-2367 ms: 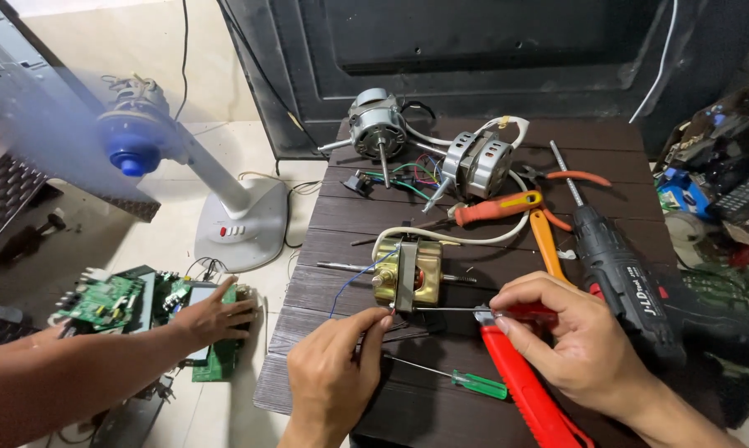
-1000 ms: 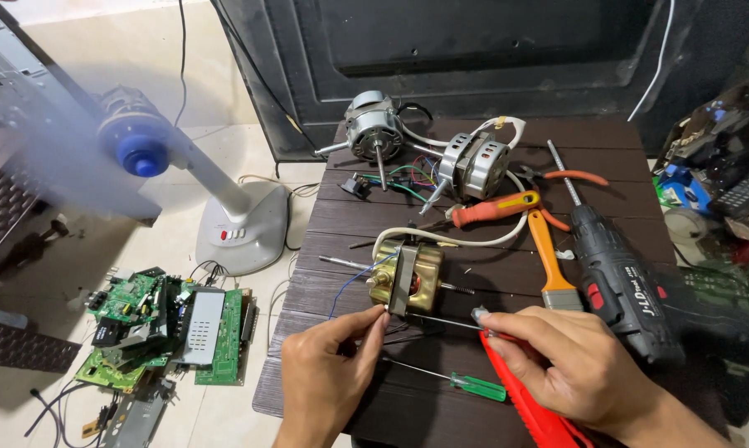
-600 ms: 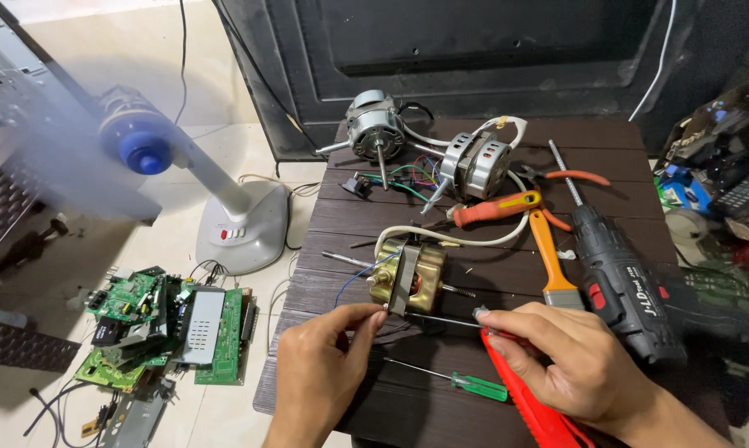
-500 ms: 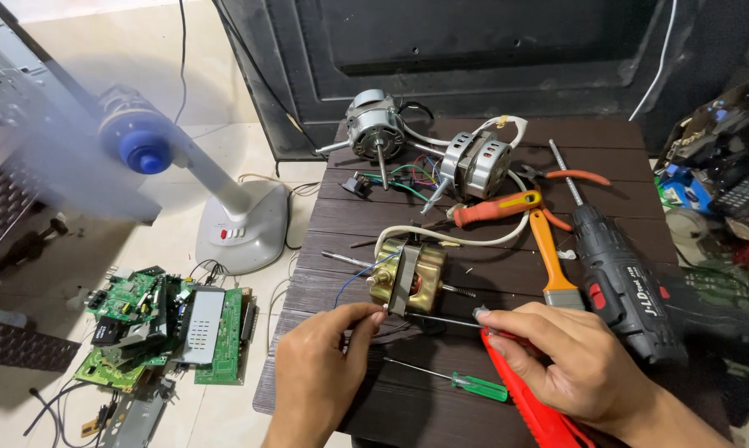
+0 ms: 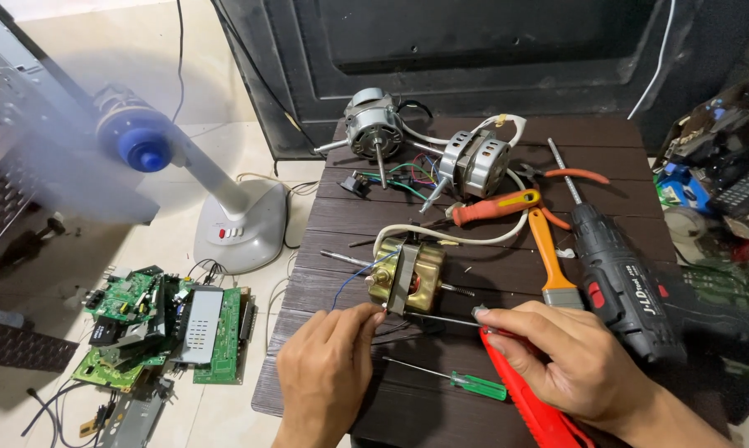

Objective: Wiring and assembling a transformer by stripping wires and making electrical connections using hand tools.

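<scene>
A small gold-coloured motor (image 5: 412, 280) with a shaft and white cable lies on the dark wooden table (image 5: 474, 216). My left hand (image 5: 329, 369) pinches a thin blue wire (image 5: 354, 282) that runs up to the motor. My right hand (image 5: 569, 361) grips a red-handled tool (image 5: 528, 398) whose metal tip points at the motor's near side. A green-handled screwdriver (image 5: 462, 380) lies between my two hands.
Two grey fan motors (image 5: 374, 129) (image 5: 474, 162), an orange-handled brush (image 5: 549, 257), orange-handled pliers (image 5: 495, 207) and a black cordless drill (image 5: 619, 278) lie on the table. A spinning white fan (image 5: 233, 224) and green circuit boards (image 5: 167, 319) are on the floor at left. Clutter fills the right.
Another person's arm that reached to the circuit boards at left has gone. My left hand has moved up close to the motor, pinching the wire. My right hand stays about where it was.
</scene>
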